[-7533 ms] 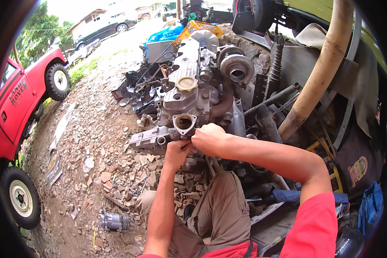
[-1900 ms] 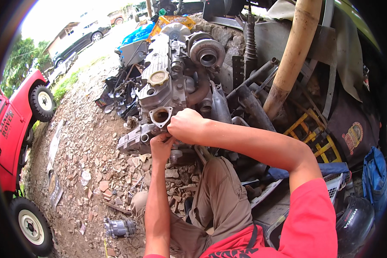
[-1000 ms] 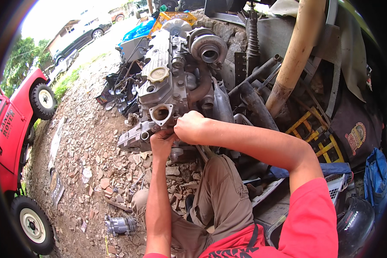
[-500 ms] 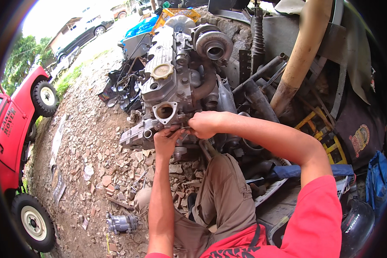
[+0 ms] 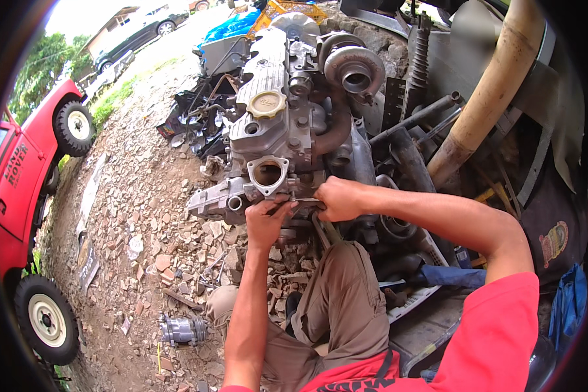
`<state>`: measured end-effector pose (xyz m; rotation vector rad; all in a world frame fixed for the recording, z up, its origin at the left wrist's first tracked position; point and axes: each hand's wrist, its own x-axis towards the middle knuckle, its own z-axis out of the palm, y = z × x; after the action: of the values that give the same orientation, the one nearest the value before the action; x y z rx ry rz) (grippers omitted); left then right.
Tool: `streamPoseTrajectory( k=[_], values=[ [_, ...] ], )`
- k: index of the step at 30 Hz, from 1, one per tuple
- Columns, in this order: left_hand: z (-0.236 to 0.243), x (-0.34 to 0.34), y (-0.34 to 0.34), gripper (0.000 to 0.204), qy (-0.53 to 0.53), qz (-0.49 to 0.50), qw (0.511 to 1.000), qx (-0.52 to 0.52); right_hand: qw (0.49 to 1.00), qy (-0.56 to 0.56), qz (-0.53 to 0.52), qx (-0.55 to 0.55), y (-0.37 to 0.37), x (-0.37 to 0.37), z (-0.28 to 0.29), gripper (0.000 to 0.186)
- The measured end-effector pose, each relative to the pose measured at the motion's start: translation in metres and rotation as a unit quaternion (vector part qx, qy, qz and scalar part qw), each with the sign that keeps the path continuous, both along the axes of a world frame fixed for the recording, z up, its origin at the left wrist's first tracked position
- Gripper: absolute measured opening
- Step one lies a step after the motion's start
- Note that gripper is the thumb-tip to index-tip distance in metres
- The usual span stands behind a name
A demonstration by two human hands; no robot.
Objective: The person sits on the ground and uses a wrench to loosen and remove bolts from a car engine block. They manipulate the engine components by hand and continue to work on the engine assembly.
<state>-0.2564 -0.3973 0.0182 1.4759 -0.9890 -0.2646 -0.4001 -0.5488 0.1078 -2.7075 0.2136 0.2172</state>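
Note:
A grey metal engine [image 5: 268, 140] stands on the stony ground before me, with a cream round cap [image 5: 266, 104] on top and an open three-cornered flange [image 5: 284, 175] at its near end. Just below that flange, my left hand [image 5: 264, 219] has its fingers pinched together against the engine. What lies between those fingertips is too small to make out. To its right, my right hand [image 5: 341, 198] is closed around a slim metal tool, wrench-like [image 5: 308, 201], whose far end reaches toward the left fingertips. Its full shape is hidden.
A turbocharger [image 5: 353, 68] sits at the engine's far right. Pipes [image 5: 415, 121] and a thick bamboo pole [image 5: 487, 98] crowd the right side. A silver cylindrical part [image 5: 181, 330] lies on the rubble [image 5: 157, 242] at lower left. Beyond stands a red vehicle [image 5: 36, 163].
My right hand has moved a little away from my left, so the slim tool now shows between them. The left stays at the flange's lower edge. The whole view has shifted slightly.

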Motion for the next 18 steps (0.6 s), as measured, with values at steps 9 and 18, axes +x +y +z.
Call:
streamPoseTrajectory(
  k=[9, 18],
  values=[
    [0.008, -0.003, -0.001, 0.016, 0.026, -0.023, 0.999, 0.012, 0.995, -0.098, -0.015, 0.027, -0.005, -0.014, -0.027, 0.038],
    [0.011, -0.004, 0.0, 0.02, 0.133, -0.071, 0.989, 0.009, 0.982, -0.144, -0.038, -0.113, 0.009, -0.018, -0.028, 0.037]
  ],
)
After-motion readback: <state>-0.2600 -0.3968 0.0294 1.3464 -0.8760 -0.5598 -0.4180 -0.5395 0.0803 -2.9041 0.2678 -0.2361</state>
